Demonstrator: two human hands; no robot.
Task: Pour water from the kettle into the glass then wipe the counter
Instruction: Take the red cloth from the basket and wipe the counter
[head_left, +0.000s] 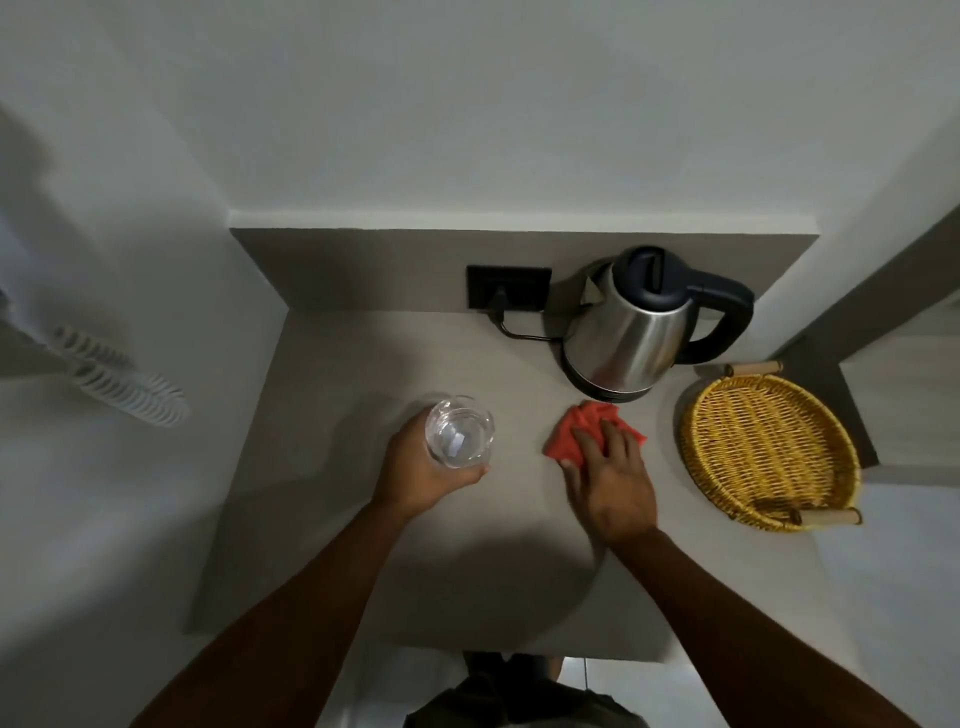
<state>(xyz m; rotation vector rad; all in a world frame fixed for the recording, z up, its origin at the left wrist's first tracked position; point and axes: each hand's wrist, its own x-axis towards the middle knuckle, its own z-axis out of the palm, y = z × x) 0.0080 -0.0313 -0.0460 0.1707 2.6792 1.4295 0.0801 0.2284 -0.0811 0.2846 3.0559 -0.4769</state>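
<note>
A steel kettle (631, 332) with a black lid and handle stands on its base at the back of the beige counter (322, 519). My left hand (421, 473) is wrapped around a clear glass (460, 431) holding water, left of centre. My right hand (613, 478) lies flat with spread fingers on a crumpled red cloth (576, 423), pressing it to the counter just in front of the kettle.
A round yellow wicker tray (769, 452) with wooden handles sits at the right edge. A black wall socket (509, 294) with the kettle's plug and cord is behind, left of the kettle. Walls close in at the back and left.
</note>
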